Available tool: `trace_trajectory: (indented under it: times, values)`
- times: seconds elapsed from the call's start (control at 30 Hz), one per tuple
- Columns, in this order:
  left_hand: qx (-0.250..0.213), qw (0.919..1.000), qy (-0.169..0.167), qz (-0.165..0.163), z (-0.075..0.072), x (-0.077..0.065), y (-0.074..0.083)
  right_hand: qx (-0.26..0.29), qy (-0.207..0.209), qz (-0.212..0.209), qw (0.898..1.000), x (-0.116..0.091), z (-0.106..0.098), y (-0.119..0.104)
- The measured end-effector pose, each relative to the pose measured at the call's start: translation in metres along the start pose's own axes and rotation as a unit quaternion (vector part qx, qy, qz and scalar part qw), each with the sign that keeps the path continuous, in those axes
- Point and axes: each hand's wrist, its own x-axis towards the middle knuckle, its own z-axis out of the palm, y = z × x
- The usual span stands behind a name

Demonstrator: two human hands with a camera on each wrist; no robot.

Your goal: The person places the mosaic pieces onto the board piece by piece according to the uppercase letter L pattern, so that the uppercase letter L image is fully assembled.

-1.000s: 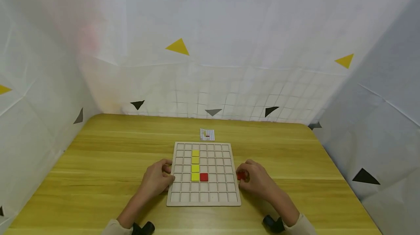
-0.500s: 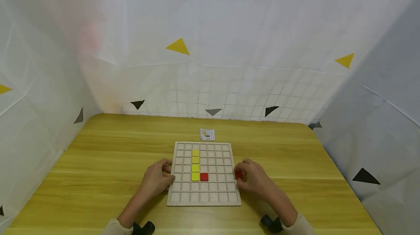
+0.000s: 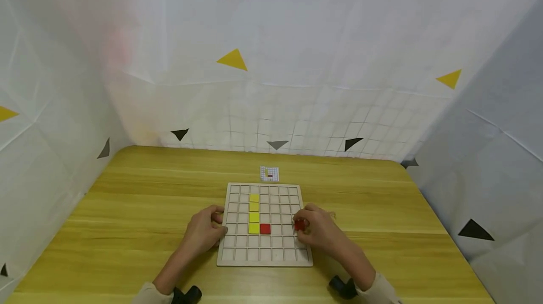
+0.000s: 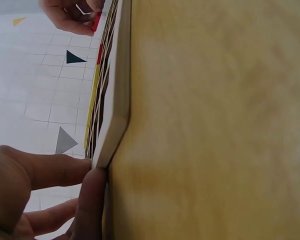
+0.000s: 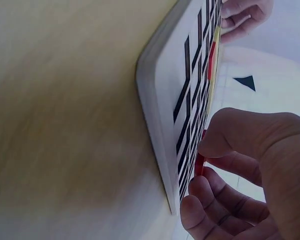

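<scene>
A pale wooden grid board (image 3: 289, 256) lies on the table. Four-sided yellow tiles (image 3: 254, 217) fill part of one column, and a red tile (image 3: 265, 229) sits right of the lowest one. My left hand (image 3: 202, 229) holds the board by its left edge, the thumb and a finger on the rim in the left wrist view. Over the board's right side, my right hand (image 3: 321, 229) pinches a second red square tile (image 3: 299, 225) between thumb and fingers. The right wrist view shows this tile (image 5: 199, 164) close over the grid, partly hidden by the fingers.
A small printed card (image 3: 269, 174) with a coloured grid pattern lies just behind the board. White sheeting (image 3: 297, 106) with yellow and dark triangles surrounds the wooden table (image 3: 161, 186) at the back and sides.
My right hand has moved left with the red tile, from beside the board's right edge to over its right-hand cells. The left hand stays at the left edge.
</scene>
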Motion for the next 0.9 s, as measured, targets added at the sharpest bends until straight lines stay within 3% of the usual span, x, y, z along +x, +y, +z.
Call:
trace_trajectory:
  times: [0.13, 0.9]
  values:
    - [-0.002, 1.0, 0.0, 0.001, 0.0, 0.0, 0.001, 0.003, -0.008, -0.019, 1.0, 0.004, 0.003, -0.004]
    - [-0.002, 1.0, -0.001, -0.001, 0.0, -0.001, 0.001, 0.017, -0.038, -0.024, 0.999, 0.02, 0.016, -0.027]
